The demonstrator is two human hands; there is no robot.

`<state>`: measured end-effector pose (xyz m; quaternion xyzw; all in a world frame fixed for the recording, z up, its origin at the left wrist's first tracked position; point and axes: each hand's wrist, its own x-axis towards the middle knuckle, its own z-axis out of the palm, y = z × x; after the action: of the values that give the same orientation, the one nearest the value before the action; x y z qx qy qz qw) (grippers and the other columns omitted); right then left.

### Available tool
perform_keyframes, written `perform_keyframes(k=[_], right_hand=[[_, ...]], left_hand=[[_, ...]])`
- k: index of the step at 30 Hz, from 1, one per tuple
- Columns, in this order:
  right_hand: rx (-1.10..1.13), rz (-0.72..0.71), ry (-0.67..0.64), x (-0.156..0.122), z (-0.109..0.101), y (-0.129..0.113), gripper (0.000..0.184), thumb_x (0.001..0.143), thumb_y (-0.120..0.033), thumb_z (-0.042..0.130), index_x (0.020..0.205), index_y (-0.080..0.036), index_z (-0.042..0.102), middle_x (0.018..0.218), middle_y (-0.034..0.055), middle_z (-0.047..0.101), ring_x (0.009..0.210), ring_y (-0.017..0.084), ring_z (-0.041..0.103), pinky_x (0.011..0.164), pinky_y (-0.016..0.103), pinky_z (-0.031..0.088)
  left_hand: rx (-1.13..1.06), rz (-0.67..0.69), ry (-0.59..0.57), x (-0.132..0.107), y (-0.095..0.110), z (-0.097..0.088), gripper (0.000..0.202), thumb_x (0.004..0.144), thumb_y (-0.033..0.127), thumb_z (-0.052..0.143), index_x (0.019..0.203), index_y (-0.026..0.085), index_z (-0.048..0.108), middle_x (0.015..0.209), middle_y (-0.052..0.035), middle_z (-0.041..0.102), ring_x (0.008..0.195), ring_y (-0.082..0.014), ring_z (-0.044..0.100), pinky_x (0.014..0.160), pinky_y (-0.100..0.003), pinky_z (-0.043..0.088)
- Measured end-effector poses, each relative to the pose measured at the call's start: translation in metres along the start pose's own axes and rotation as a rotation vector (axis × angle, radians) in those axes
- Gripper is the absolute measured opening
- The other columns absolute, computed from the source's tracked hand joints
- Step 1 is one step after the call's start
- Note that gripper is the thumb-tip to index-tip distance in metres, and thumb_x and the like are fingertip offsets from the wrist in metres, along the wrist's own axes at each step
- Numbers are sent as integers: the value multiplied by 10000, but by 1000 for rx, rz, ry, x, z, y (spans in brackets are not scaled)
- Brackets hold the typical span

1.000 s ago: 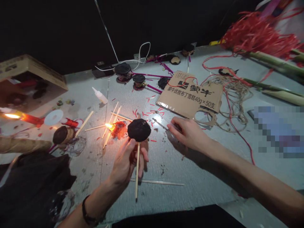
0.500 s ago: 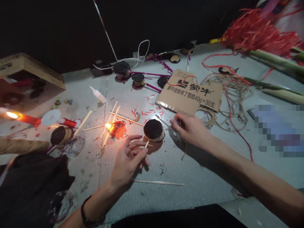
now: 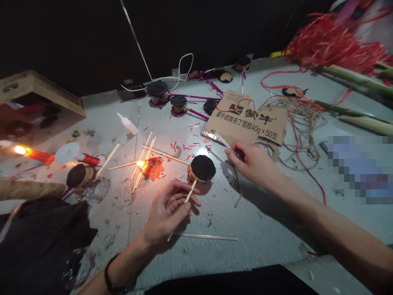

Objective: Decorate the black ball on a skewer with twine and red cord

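Observation:
My left hand (image 3: 175, 205) is pinching a thin wooden stick (image 3: 191, 191), palm turned up and the other fingers loosely curled. At the stick's far end is a small round drum (image 3: 203, 168) with a black cover and a brown side, tilted with its top toward me. To the right of the drum, my right hand (image 3: 248, 162) pinches a thin translucent stick (image 3: 221, 140), which looks like a glue stick. Its shiny tip points left, over the edge of the cardboard (image 3: 245, 119). A similar clear strip (image 3: 208, 237) lies in front of my left hand.
A small flame (image 3: 141, 164) burns in red wax among several wooden sticks (image 3: 143, 174). A lit red candle (image 3: 39, 155) is at the left, near black cloth (image 3: 43, 241). Finished-looking drums (image 3: 158, 88), a glue bottle (image 3: 127, 123), twine (image 3: 302, 123) and bamboo (image 3: 353, 106) lie around.
The drum has moved slightly right and turned, showing more of its stick and brown side. My right hand has shifted a little right, and the clear stick's tip has lifted away from the drum.

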<state>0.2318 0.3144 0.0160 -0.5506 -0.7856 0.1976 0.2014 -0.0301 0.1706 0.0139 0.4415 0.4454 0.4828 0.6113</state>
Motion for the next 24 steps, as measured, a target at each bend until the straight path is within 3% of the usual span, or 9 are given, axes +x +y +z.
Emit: perform_keyframes(k=[3,6,12,16,20,24], right_hand=[[-2,0,34,1,-3,1,326,1038,-486,530,802,-260,534,591,1,508,546,200,441,642,359,308],[3,-20,44,1,-5,1,321,1036,-474,530,801,-256,545,597,4,521,549,195,446,635,353,310],[1,-16,65,1,-5,1,309,1017,-459,546,791,-248,563,591,-3,535,536,180,454,615,335,312],[5,-14,73,1,-2,1,332,1021,-484,540,792,-246,568,596,-4,539,535,178,457,608,332,305],[6,-20,71,2,-1,3,329,1029,-475,551,792,-247,572,599,-3,547,535,179,462,606,333,312],[8,-46,89,2,-2,4,341,1040,-478,557,790,-247,583,597,-3,553,528,174,452,603,333,316]], left_hand=[[-45,45,-51,-1,2,2,245,969,240,805,1194,171,735,1201,-163,807,994,-244,809,819,-340,683],[-77,18,-60,-1,2,4,268,945,231,834,1187,173,734,1212,-170,817,1043,-264,822,758,-305,693],[-41,-243,6,-1,-5,6,356,882,316,900,1098,172,656,976,-108,844,597,-197,805,407,-187,575],[15,-313,20,-1,-7,5,334,876,354,893,1028,145,682,849,-95,827,498,-141,737,331,-124,466],[-36,-286,-13,-2,-7,4,327,860,256,903,1106,145,718,1033,-122,843,609,-131,769,408,-128,530],[-132,-179,-121,-2,-5,1,374,908,190,870,1256,157,740,1233,-156,815,898,-193,830,682,-222,674]])
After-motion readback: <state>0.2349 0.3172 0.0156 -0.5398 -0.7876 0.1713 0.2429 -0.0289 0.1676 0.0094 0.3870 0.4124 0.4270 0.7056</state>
